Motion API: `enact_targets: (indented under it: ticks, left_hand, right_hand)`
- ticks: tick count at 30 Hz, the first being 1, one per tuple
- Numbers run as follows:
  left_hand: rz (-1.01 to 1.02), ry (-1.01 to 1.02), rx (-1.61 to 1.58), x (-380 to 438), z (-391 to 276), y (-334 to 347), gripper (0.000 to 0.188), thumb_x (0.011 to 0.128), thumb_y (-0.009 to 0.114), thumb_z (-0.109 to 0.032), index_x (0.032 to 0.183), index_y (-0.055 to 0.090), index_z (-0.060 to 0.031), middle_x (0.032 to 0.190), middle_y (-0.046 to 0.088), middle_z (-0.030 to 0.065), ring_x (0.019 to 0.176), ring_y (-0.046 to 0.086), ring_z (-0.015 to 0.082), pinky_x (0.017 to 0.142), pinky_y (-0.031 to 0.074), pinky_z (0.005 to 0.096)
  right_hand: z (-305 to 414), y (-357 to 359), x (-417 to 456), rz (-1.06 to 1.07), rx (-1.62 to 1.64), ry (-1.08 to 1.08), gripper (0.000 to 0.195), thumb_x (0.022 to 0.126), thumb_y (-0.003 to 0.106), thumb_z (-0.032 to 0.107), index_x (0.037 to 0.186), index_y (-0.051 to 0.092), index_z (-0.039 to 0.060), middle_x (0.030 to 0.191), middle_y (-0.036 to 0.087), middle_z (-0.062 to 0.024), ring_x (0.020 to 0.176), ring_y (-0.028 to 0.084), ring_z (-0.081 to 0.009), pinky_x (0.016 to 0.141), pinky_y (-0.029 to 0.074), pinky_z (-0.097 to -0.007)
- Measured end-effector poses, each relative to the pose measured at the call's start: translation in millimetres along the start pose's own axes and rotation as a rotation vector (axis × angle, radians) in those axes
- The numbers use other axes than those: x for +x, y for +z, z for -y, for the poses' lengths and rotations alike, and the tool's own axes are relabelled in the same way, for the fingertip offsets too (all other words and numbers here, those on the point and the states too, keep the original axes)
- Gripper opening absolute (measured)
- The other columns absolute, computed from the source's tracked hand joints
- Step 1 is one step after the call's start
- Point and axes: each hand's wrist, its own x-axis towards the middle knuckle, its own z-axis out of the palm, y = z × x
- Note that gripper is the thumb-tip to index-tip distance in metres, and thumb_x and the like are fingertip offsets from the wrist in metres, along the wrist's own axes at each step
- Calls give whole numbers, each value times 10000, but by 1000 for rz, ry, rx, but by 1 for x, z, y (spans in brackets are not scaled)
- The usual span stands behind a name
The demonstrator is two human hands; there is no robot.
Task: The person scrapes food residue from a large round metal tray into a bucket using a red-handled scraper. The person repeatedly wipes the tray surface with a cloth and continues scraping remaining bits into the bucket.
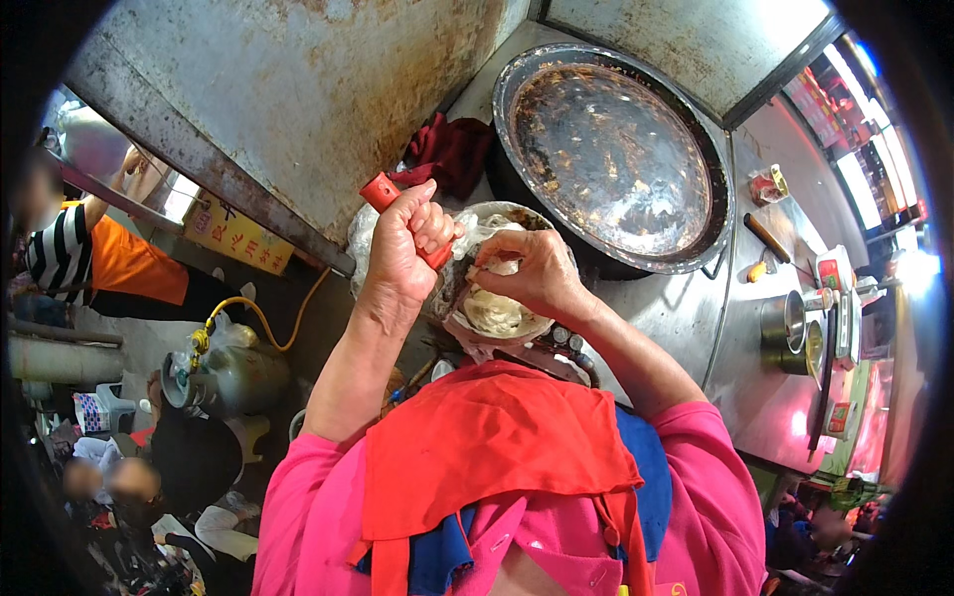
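My left hand (408, 242) is wrapped around the red handle (381, 192) of a tool. A dark, flat part of it, perhaps a blade, reaches down to the rim of a round container (563, 231). Soft white dough (496, 307) lies in this container, in front of my chest. Over the dough is my right hand (533, 272), its thumb and fingertips brought close together beside the flat part. Whether these fingers grip the flat part or a bit of dough cannot be told. Clear plastic (362, 238) shows left of the container.
A large round black griddle pan (611, 156) stands at the back right. Beside it lies a dark red cloth (451, 153). Metal pots (782, 324) and a dark-handled tool (766, 237) are on the steel counter (686, 335). Left, a gas cylinder (242, 376) with a yellow hose stands near several people.
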Motion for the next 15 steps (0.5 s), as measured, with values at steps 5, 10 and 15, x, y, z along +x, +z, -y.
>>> enact_targets:
  ticks: [5,10,15]
  left_hand:
    - [-29,-17,-2,-3,2,0,483,911,557,-195,520,274,-181,449,268,-37,418,246,113,633,386,325]
    - [-40,-20,22,-5,2,2,489,906,544,-199,501,270,-189,436,251,-40,427,241,115,672,375,332]
    - [-43,-43,-7,-5,-3,0,486,903,545,-201,501,271,-194,432,255,-45,420,231,113,681,382,333]
  right_hand:
    - [-4,-3,4,43,88,27,256,705,741,119,929,675,14,856,708,-137,802,691,-203,761,539,-316]
    - [-2,-7,5,77,35,72,345,682,743,121,988,673,-22,916,710,-166,854,693,-211,788,538,-326]
    - [6,-11,8,115,-46,59,344,670,722,125,985,694,-11,901,711,-184,821,699,-216,769,540,-316]
